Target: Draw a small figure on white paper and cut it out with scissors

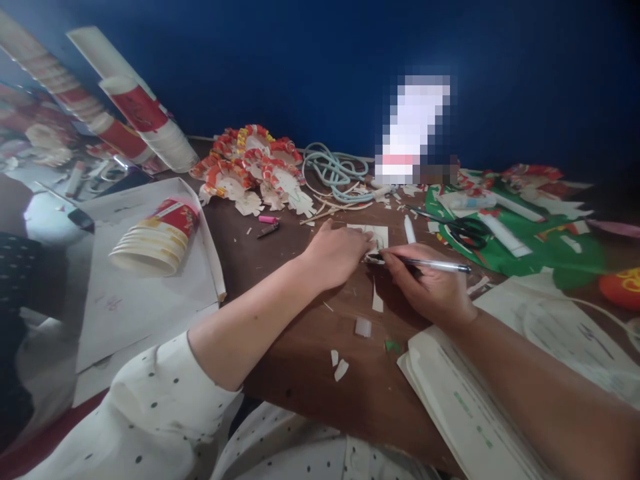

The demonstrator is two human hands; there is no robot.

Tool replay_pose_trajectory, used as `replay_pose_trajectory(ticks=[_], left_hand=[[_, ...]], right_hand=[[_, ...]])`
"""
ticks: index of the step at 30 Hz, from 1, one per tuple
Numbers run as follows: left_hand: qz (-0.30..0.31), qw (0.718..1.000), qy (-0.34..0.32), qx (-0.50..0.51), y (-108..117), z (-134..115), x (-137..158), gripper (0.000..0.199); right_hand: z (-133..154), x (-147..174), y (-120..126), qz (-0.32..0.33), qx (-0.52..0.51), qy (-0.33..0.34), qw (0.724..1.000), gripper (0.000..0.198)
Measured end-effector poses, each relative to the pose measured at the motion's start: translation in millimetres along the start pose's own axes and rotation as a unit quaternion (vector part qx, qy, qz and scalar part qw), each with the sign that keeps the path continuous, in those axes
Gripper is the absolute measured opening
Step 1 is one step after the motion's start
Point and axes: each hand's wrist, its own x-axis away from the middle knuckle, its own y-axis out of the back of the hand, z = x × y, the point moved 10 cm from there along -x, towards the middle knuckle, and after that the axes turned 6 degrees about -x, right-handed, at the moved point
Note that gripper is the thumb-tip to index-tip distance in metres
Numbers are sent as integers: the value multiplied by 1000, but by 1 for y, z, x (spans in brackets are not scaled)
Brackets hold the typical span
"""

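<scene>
My right hand grips a pen with a clear barrel and dark end. Its tip is at a small piece of white paper on the brown table. My left hand lies flat over the left part of that paper, fingers stretched out. Part of the paper is hidden under the fingers. Just beyond the hands lies a white tube-shaped stick. A narrow paper strip and a small pale square rest nearer to me.
Stacked paper cups lie on a white box lid at left. Red-and-white paper crafts and a coiled pale-blue cable sit at the back. Black scissors rest on green sheeting at right, near white paper bags.
</scene>
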Motion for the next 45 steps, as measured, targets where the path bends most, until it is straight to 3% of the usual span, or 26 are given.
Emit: replay_pose_trajectory(ticks=[26, 34, 45], left_hand=[[-4, 1000, 8, 15, -1, 2, 0, 37], [36, 999, -11, 20, -2, 3, 2, 44], [37, 999, -11, 21, -3, 1, 3, 48]], right_hand=[[6, -4, -5, 6, 23, 32, 999, 12], [7, -6, -6, 16, 32, 34, 999, 12], [8, -4, -8, 25, 38, 30, 999, 12]])
